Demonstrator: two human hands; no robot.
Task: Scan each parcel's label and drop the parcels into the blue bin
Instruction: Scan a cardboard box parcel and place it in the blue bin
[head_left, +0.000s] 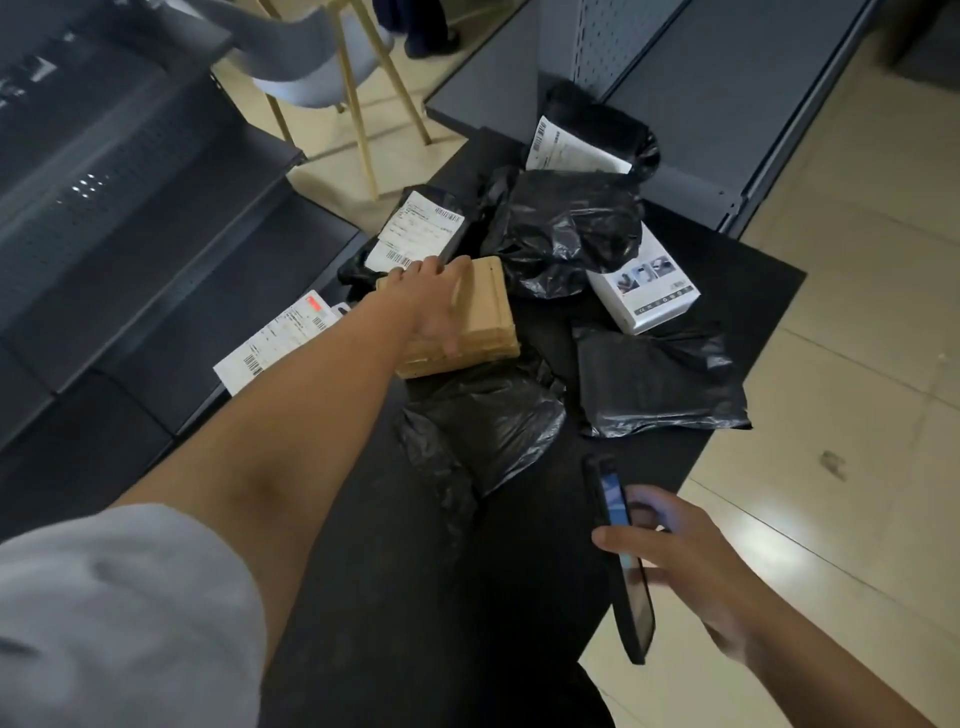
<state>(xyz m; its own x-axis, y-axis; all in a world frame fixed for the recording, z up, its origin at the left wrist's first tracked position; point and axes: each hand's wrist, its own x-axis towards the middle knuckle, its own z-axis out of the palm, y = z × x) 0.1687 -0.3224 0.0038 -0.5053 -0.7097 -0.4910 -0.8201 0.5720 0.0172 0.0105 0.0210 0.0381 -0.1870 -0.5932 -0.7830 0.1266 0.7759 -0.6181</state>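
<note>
my left hand (434, 306) grips the brown parcel (480, 317) on the table (748, 291), among black bags. my right hand (675, 566) holds the phone (621, 561). step: pick up. next, i expose its label, not visible here; the bin is out of view.

left hand (434, 306) on cardboard parcel (480, 317) | labelled parcel (415, 234) just beyond left hand | boxed parcel (644, 291) right of it, well beyond right hand (675, 566) | phone (621, 561) in right hand | bagged parcel (483, 421) between hands, on table (753, 275)
</note>
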